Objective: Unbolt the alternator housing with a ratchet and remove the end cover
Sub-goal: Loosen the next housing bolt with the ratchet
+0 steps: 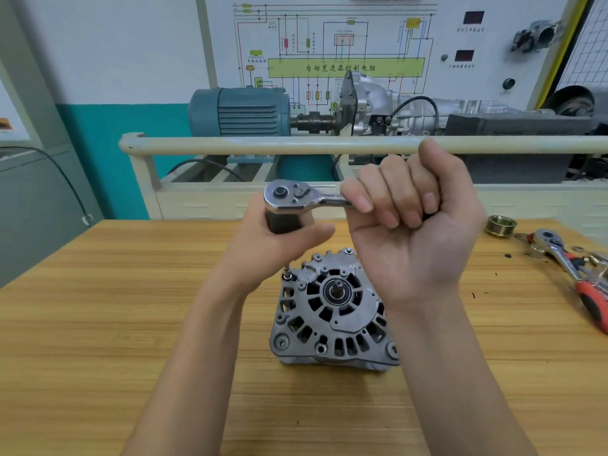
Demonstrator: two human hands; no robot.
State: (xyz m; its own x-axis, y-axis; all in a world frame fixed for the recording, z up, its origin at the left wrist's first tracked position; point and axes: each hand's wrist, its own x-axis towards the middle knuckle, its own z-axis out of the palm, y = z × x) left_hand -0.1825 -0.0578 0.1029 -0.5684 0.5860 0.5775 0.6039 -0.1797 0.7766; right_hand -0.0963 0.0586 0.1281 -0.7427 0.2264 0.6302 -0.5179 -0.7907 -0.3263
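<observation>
Alternator (332, 311) upright on counter (131, 324), end cover unremoved | right hand (414, 225) grasps ratchet (296, 197) handle | left hand (279, 238) steadies socket extension on left-rear bolt | unbolting phase, cover removal pending

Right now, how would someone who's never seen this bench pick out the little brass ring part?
Start at the wooden table and go to its far right edge, beyond the grey alternator in the middle. There, just left of the red-handled ratchet, sits the brass ring. It is the only short, golden, grooved cylinder with a hollow centre; the tools beside it are long and silver.
</observation>
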